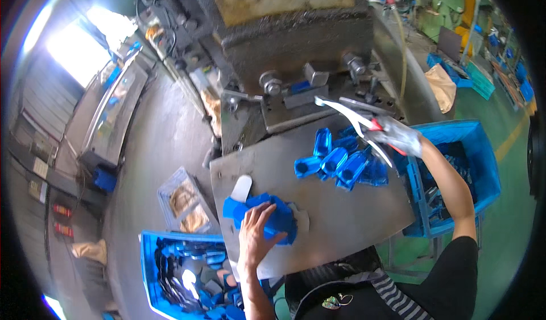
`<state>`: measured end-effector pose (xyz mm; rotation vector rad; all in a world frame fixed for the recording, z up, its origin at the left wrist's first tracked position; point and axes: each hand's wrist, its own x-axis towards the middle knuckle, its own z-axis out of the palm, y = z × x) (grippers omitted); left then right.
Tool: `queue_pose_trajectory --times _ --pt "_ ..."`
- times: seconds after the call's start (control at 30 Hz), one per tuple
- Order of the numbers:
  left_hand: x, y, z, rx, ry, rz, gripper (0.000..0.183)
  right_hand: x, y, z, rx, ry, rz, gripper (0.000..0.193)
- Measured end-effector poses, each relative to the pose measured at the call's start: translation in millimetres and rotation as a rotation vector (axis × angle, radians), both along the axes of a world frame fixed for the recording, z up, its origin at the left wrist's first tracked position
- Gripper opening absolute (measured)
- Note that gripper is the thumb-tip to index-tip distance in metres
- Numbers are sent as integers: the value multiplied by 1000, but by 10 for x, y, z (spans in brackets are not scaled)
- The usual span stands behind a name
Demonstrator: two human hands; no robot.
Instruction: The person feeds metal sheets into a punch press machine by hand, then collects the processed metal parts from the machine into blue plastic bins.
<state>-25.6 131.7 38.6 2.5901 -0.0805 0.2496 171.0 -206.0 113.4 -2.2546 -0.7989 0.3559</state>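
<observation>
My bare left hand (257,233) rests over a bunch of flat blue pieces (287,222) at the left of a metal table (352,220); its fingers are spread and touch them. My right hand (401,135), in a grey glove, is closed around red-handled tongs (348,114) with long pale jaws. The tongs reach leftward in front of the press die (301,97), and their tips appear to hold nothing. Below them lies a heap of shaped blue metal parts (335,162). A small blue piece (300,87) shows in the die area.
A large press (296,47) with bolts stands directly ahead. A blue crate (490,172) of dark and blue parts is at the right. Another blue crate (149,280) with blue scraps stands lower left, beside a pale crate (170,190). A rounded white strip (242,188) lies on the table.
</observation>
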Motion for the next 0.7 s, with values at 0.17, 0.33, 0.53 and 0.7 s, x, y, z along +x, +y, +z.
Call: queue_pose_trajectory --times 0.17,0.33,0.53,0.7 --pt "108 87 84 5 11 -178 62 -737 -183 -139 291 553 -212 26" --pt "218 50 -51 -49 -22 -111 61 -1070 -154 -406 414 804 -263 17" --pt "362 -127 24 107 -89 29 49 -1201 -77 -393 372 828 -215 27" --pt "434 -128 27 -160 -99 54 36 -1159 -64 -266 282 663 -192 31"
